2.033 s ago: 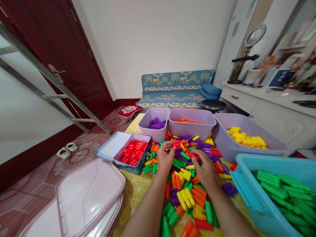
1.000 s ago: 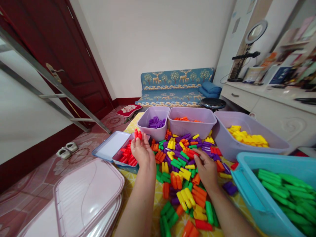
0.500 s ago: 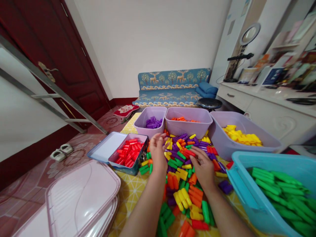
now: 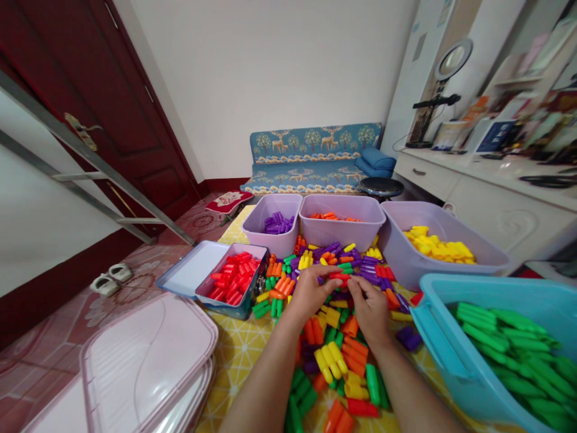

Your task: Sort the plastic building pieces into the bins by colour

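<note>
A small red plastic block (image 4: 341,278) is held between both hands above the mixed heap. My left hand (image 4: 314,290) pinches its left end between thumb and fingers. On its other end close the fingertips of my right hand (image 4: 368,304). Around and below lie loose tube-shaped blocks, among them a yellow block (image 4: 331,362), an orange block (image 4: 355,355), a green block (image 4: 372,385) and a purple block (image 4: 409,338). A tin box (image 4: 259,282) of red blocks stands left of my hands.
Behind the heap stand a lilac bin (image 4: 274,240) with purple blocks, another lilac bin (image 4: 340,230) with orange ones, and a larger bin (image 4: 401,258) with yellow ones. A turquoise bin (image 4: 444,343) of green blocks is at right. Stacked lids (image 4: 148,355) lie at left.
My left hand has moved right and down from the heap's left side to the red block, closing on it beside my right hand. The right hand's fingers have closed too.
</note>
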Demonstrator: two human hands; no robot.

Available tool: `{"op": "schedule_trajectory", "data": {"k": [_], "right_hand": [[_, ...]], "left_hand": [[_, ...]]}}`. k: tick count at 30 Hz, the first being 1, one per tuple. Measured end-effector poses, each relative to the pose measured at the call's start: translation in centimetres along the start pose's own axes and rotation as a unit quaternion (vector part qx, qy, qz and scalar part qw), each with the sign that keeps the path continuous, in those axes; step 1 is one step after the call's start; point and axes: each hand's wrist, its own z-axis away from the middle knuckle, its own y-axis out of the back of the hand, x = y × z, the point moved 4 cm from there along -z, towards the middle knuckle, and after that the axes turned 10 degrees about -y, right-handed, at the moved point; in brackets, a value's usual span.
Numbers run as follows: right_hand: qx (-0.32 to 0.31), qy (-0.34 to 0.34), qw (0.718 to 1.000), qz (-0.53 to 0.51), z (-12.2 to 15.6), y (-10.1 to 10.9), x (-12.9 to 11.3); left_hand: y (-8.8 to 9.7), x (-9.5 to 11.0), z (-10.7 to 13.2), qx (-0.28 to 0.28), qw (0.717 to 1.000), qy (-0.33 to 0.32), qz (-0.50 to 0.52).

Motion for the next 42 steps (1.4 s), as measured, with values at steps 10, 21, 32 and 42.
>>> {"op": "schedule_trajectory", "data": {"k": [10, 21, 32, 42], "right_hand": [[-0.043, -0.023, 0.998, -0.032, 0.0, -0.6, 0.4], [-0.044, -0.017, 0.998, -0.035, 0.0, -0.4, 0.0], [0.108, 0.097, 0.978, 0.148, 0.0, 1.1, -0.6], [-0.004, 0.069, 0.972, 0.224, -0.7, -0.2, 1.4]], "left_hand": [[4.9, -1.0, 0.7, 0.497, 0.809, 0.02, 0.312], [9.4, -2.1, 0.9, 0.548, 0.701, 0.056, 0.454], [3.9, -1.3, 0.6, 0.086, 0.949, 0.088, -0.29], [2.3, -0.6, 1.0, -0.111, 0.927, 0.051, -0.354]]}}
